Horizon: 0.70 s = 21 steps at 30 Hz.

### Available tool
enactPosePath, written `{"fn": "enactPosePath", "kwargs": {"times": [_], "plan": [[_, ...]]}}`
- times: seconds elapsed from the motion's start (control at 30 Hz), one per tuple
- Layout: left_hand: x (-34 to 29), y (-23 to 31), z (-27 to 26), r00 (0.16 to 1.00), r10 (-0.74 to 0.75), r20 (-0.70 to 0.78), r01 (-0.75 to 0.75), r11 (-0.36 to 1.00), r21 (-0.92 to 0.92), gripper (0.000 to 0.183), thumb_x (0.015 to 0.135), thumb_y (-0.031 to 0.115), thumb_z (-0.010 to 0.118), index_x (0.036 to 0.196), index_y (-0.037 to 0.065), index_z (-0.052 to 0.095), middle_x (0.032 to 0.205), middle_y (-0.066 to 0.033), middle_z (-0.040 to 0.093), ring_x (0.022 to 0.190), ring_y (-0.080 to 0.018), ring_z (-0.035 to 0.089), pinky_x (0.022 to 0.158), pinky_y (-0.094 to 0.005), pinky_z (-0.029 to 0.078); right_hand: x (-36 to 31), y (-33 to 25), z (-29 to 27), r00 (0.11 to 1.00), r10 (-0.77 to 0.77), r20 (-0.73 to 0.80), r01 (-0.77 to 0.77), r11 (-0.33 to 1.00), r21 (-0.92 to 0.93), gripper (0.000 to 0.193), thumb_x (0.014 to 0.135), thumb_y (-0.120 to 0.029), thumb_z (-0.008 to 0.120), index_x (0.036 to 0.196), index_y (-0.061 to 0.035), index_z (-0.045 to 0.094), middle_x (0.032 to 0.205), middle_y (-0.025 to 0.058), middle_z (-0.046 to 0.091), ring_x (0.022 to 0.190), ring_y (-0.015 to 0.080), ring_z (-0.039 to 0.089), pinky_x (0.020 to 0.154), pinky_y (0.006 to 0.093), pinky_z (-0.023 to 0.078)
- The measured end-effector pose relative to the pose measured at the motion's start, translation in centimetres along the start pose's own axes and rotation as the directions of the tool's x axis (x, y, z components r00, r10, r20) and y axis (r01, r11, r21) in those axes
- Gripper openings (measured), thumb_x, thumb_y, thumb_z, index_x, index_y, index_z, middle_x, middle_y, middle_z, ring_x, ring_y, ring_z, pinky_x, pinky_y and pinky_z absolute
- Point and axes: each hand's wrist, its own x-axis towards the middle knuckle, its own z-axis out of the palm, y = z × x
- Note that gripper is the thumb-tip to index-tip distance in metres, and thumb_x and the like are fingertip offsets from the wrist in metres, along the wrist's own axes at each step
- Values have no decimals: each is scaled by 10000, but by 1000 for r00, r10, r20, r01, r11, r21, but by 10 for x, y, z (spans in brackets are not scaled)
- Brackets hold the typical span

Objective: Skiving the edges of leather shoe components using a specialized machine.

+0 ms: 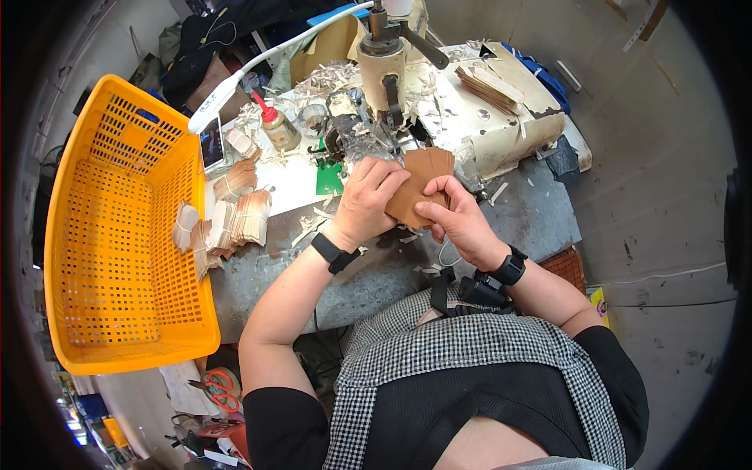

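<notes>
Both my hands hold a small fanned stack of flat brown pieces (429, 174), which look like leather, in front of the machine. My left hand (366, 196) grips the stack's left edge, its fingers curled over the top. With the thumb on the upper face, my right hand (464, 222) pinches the near right corner. Just beyond the stack is the machine's working head (382, 86), cream-coloured with a dark lever at its top. Pale scraps lie around it. The underside of the stack and some fingertips are hidden.
A large yellow slotted basket (137, 348) stands at the left. Tied bundles of pieces (249, 218) lie beside it. A glue-like bottle with a red tip (279, 129) stands behind them. More strips (487, 92) rest on the machine bed. Orange-handled scissors (223, 390) are low at left.
</notes>
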Motion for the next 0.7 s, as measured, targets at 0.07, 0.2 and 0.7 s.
{"fn": "enactPosePath", "kwargs": {"times": [0.07, 0.2, 0.7], "plan": [[0, 0, 0, 1000, -1, 0, 1, 1000, 1, 433, 551, 47, 714, 975, 41, 622, 976, -94, 596, 907, -297, 558, 800, -378, 476, 0, 0, 0, 1000, 1, -2, -1, 1000, -2, 262, 875, -147, 679, 1023, -111, 466, 763, -16, 527, 538, 38, 469, 447, 197, 371], [0, 1, 0, 1000, -7, 0, 7, 1000, -3, 432, 553, 45, 713, 975, 40, 622, 975, -94, 597, 910, -297, 557, 802, -378, 477, -1, -1, 0, 1000, 16, -5, -16, 1000, -13, 231, 882, -113, 655, 1018, -108, 468, 841, -10, 526, 538, 32, 454, 471, 191, 369], [0, -1, 0, 1000, 5, 3, -5, 1000, -5, 427, 554, 49, 715, 970, 38, 622, 973, -90, 600, 906, -291, 561, 805, -378, 475, 2, 2, -1, 1000, -6, -8, 5, 1000, -13, 259, 873, -146, 679, 1022, -111, 470, 769, -16, 529, 538, 37, 471, 445, 194, 374]]}}
